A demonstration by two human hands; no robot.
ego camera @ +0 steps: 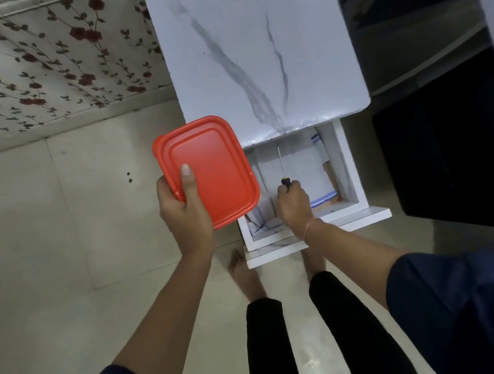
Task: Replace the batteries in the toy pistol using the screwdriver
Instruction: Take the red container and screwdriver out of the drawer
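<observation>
**Two hands busy over an open drawer**

Two things are held, one in each hand. The left hand (184, 216), at the centre of the frame, grips an orange-red plastic lid (214, 172) by its lower left corner. The thumb is pressed flat on top and the fingers are curled underneath, out of sight. Whether a box hangs below the lid cannot be told.

The right hand (293, 203), just right of centre, has its fingers closed round the dark handle of the screwdriver (285, 180). Its thin metal shaft points toward the top of the frame. Hand and tool are above the inside of a white drawer (346, 171) that stands pulled out. A pale cloth (300, 162) with blue stripes lies in it. A thin band (310, 227) circles the right wrist.

Above the drawer, the white worktop (248, 41) with grey marble veining fills the upper middle of the frame. A floral wall covering (25, 60) of red flowers on a pale ground runs across the upper left. Light floor tiles (36, 236) spread below it. A bare foot (243, 271) shows at the drawer's front, with black trouser legs beneath and dark sleeves in both lower corners.
</observation>
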